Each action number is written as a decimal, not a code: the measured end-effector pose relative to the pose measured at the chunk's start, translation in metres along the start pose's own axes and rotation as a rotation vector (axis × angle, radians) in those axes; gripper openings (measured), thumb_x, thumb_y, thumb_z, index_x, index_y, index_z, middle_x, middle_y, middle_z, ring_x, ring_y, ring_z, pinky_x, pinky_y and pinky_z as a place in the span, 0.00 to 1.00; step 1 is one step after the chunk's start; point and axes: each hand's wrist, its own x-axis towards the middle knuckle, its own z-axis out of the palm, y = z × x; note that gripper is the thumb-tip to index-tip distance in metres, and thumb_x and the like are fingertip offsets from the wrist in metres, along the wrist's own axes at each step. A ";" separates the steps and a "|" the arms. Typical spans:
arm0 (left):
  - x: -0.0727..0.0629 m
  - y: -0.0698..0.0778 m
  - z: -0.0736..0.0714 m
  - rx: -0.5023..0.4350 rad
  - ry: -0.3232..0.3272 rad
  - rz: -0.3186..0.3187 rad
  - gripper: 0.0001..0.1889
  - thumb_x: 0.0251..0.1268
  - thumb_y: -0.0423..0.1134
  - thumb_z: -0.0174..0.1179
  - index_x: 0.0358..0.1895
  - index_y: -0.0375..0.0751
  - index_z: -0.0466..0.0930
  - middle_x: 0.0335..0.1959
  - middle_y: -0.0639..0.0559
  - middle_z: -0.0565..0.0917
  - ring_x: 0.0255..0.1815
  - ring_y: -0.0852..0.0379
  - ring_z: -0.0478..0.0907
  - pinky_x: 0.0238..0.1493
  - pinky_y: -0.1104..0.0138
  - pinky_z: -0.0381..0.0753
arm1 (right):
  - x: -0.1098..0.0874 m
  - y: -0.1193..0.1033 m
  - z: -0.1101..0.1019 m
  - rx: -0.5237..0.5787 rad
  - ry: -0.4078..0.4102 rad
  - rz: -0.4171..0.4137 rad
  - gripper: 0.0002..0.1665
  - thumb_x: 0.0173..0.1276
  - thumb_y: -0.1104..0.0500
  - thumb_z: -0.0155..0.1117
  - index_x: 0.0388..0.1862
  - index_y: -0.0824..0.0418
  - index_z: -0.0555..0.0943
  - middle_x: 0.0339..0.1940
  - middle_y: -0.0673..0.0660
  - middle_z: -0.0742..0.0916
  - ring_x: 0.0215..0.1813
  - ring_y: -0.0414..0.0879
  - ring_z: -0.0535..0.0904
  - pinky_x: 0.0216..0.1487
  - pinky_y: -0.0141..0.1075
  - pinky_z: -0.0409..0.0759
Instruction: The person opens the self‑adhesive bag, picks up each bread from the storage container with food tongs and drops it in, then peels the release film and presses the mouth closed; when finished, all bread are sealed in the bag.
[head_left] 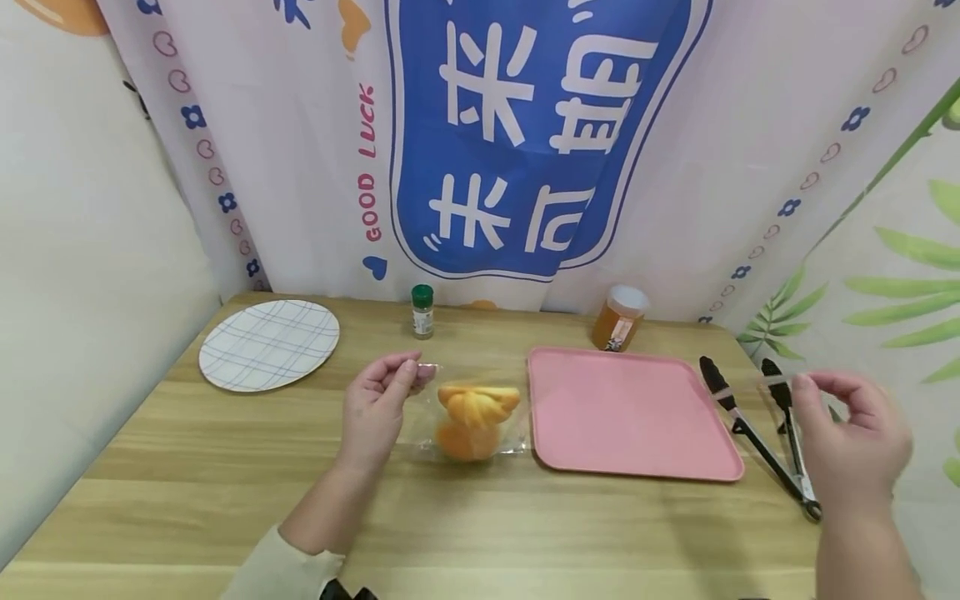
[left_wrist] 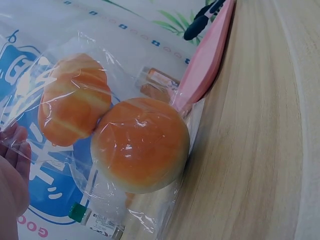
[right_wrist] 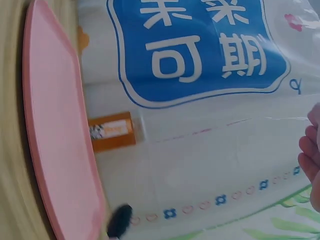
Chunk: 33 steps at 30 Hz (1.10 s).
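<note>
A clear plastic bag (head_left: 420, 435) hangs from my left hand (head_left: 377, 408), whose thumb and fingers pinch its upper left corner. Inside are a ridged golden bread roll (head_left: 480, 404) and, below it, a round bun (left_wrist: 141, 145). The roll and bun lie against each other in the left wrist view. Out to the right, my right hand (head_left: 855, 437) pinches a thin clear strip (head_left: 776, 380) between thumb and forefinger. That strip stretches leftward as a fine line in the right wrist view. Only the fingers' edge of the right hand shows there.
A pink tray (head_left: 637, 417) lies right of the bag. Black-tipped tongs (head_left: 768, 458) lean past its right edge, under the right hand. Behind stand a jar of amber contents (head_left: 618, 321) and a green-capped shaker bottle (head_left: 423, 312). A checked plate (head_left: 270, 346) sits at the back left.
</note>
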 end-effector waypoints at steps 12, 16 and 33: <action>0.003 0.004 -0.003 0.011 0.015 -0.004 0.10 0.73 0.32 0.53 0.49 0.30 0.79 0.32 0.60 0.89 0.39 0.61 0.86 0.46 0.70 0.86 | -0.025 0.008 -0.029 -0.267 -0.436 -0.474 0.08 0.59 0.61 0.68 0.29 0.67 0.83 0.37 0.27 0.83 0.46 0.12 0.67 0.54 0.10 0.63; 0.003 0.004 -0.002 0.009 0.013 -0.005 0.09 0.73 0.32 0.53 0.49 0.31 0.79 0.32 0.60 0.89 0.39 0.63 0.86 0.46 0.70 0.86 | -0.049 0.016 -0.010 -0.237 -0.628 -0.457 0.07 0.52 0.67 0.73 0.28 0.58 0.84 0.28 0.51 0.86 0.40 0.22 0.75 0.42 0.15 0.74; 0.001 0.001 0.000 0.005 0.008 -0.015 0.07 0.72 0.29 0.53 0.46 0.37 0.80 0.30 0.64 0.88 0.36 0.65 0.86 0.44 0.71 0.85 | -0.124 0.031 0.062 -0.036 -1.137 0.135 0.02 0.61 0.61 0.70 0.31 0.56 0.84 0.25 0.44 0.81 0.28 0.29 0.72 0.29 0.26 0.76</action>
